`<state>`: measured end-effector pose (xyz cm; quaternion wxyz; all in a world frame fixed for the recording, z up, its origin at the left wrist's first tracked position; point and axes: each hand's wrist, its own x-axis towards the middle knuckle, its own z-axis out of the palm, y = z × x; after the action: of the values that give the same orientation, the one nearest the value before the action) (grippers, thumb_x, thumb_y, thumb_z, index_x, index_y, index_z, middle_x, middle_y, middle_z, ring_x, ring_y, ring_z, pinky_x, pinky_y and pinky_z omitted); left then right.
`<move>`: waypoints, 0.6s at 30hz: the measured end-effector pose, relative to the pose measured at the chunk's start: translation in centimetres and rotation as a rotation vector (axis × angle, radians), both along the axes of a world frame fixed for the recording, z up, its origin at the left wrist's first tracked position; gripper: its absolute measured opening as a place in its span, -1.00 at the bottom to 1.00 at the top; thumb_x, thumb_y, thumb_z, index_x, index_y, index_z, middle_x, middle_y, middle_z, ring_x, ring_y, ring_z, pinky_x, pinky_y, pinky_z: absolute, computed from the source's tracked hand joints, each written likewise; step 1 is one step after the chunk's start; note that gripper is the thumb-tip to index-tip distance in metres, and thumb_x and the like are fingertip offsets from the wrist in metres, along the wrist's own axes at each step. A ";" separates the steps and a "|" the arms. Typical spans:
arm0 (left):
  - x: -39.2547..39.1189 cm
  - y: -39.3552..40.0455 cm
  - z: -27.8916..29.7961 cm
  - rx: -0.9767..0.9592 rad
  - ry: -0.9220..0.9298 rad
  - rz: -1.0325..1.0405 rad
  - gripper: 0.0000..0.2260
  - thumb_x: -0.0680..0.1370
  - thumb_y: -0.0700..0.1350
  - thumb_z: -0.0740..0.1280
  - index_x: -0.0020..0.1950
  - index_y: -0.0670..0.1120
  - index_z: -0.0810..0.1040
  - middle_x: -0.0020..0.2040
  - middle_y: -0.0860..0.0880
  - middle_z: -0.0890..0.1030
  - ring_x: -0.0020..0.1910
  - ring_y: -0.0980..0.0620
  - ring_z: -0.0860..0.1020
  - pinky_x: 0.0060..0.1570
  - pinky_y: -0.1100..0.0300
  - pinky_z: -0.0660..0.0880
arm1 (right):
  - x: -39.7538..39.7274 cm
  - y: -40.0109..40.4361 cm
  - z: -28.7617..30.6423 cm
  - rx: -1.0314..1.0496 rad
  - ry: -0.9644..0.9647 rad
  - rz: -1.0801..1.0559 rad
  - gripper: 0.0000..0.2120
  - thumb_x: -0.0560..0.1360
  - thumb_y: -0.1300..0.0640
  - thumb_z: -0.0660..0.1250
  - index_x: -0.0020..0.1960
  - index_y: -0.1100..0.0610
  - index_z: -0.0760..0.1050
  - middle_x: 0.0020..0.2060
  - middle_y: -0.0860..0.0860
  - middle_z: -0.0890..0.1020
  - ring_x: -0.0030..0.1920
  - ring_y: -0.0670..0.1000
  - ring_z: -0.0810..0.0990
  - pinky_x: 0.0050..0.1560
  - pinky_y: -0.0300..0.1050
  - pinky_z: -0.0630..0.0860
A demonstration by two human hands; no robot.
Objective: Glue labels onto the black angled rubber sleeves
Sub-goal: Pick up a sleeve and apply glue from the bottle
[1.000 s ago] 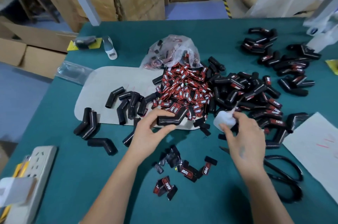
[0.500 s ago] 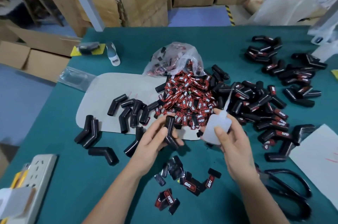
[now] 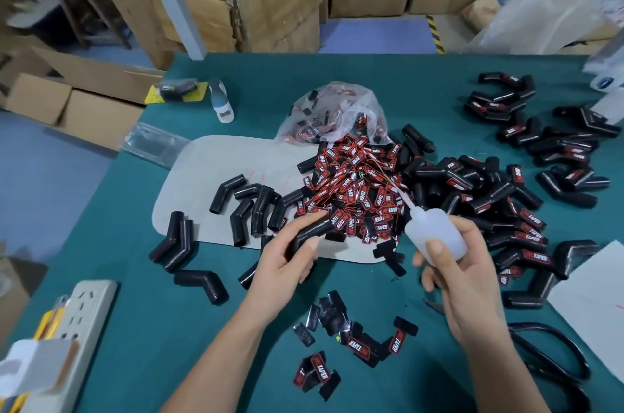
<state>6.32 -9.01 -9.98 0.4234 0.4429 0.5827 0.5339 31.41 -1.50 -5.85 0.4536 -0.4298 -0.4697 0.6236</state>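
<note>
Above the teal bench (image 3: 141,311), the left hand (image 3: 287,264) grips a black angled rubber sleeve (image 3: 309,233); at its 3 o'clock the right hand (image 3: 462,274) grips a translucent white glue bottle (image 3: 435,237). Red-and-black labels (image 3: 358,189) are heaped at 12 o'clock.

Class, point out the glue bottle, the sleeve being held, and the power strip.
glue bottle (image 3: 435,233): head view, on its white body.
sleeve (image 3: 312,231): head view, on its bend.
power strip (image 3: 88,308): head view, on its socket face.
</note>
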 end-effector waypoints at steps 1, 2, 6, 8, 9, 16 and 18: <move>-0.1 0.0 0.1 -0.019 0.003 0.018 -0.66 0.68 0.10 0.31 0.47 0.24 0.54 -0.18 -0.08 0.45 -0.37 0.02 0.32 -0.33 0.15 0.35 | 0.1 0.0 0.0 0.001 0.002 0.009 -0.48 0.37 -0.35 0.58 0.22 -0.15 0.59 -0.08 0.06 0.70 -0.28 0.01 0.61 -0.44 -0.22 0.49; -0.1 0.0 0.2 -0.024 -0.011 0.028 -0.65 0.67 0.13 0.31 0.47 0.24 0.54 -0.20 -0.10 0.42 -0.37 0.01 0.30 -0.33 0.13 0.32 | 0.1 0.0 -0.1 0.006 -0.012 0.016 -0.49 0.38 -0.35 0.57 0.22 -0.14 0.58 -0.11 0.09 0.70 -0.31 0.02 0.60 -0.46 -0.21 0.48; -0.1 -0.1 0.5 0.007 -0.302 -0.024 -0.58 0.69 -0.03 0.24 0.56 0.13 0.48 -0.15 -0.06 0.49 -0.25 -0.02 0.43 -0.15 0.14 0.46 | 0.4 0.1 -0.7 0.029 -0.080 0.001 -0.50 0.32 -0.35 0.61 0.14 -0.16 0.57 -0.22 0.16 0.70 -0.35 0.09 0.53 -0.46 -0.17 0.43; 0.0 0.0 0.9 0.011 -0.465 -0.077 -0.54 0.70 -0.15 0.17 0.60 0.09 0.44 -0.03 -0.11 0.57 -0.15 -0.05 0.54 -0.02 0.07 0.55 | 0.7 0.3 -0.7 0.037 -0.077 -0.022 -0.50 0.27 -0.35 0.64 0.07 -0.16 0.59 -0.19 0.10 0.70 -0.32 0.02 0.53 -0.42 -0.23 0.45; 0.1 0.0 1.0 0.024 -0.504 -0.095 -0.53 0.70 -0.18 0.15 0.61 0.07 0.42 0.02 -0.15 0.60 -0.07 -0.08 0.60 0.06 0.03 0.57 | 0.9 0.4 -0.6 0.045 -0.082 -0.030 -0.49 0.25 -0.36 0.65 0.06 -0.15 0.60 -0.17 0.07 0.69 -0.32 -0.01 0.51 -0.40 -0.26 0.46; 0.1 0.0 1.3 0.056 -0.405 -0.064 -0.59 0.73 -0.13 0.25 0.59 0.02 0.45 0.12 -0.22 0.64 0.00 -0.17 0.68 0.07 0.02 0.60 | 0.8 -0.7 0.7 0.331 -0.194 -0.101 -0.72 0.45 -0.07 0.57 0.12 -0.14 0.60 0.11 -0.05 0.73 0.03 -0.14 0.69 -0.06 -0.34 0.59; -0.1 0.0 1.2 0.047 -0.388 -0.036 -0.59 0.71 -0.07 0.28 0.58 0.01 0.47 0.07 -0.18 0.63 -0.08 -0.11 0.63 0.01 0.06 0.57 | 0.5 -1.1 0.7 0.472 -0.240 -0.108 -0.70 0.48 0.01 0.55 0.16 -0.22 0.59 0.11 -0.14 0.71 0.16 -0.06 0.68 0.10 -0.28 0.59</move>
<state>6.25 -9.06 -8.79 0.5268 0.3521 0.4695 0.6149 31.86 -2.60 -5.10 0.5148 -0.4077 -0.6289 0.4163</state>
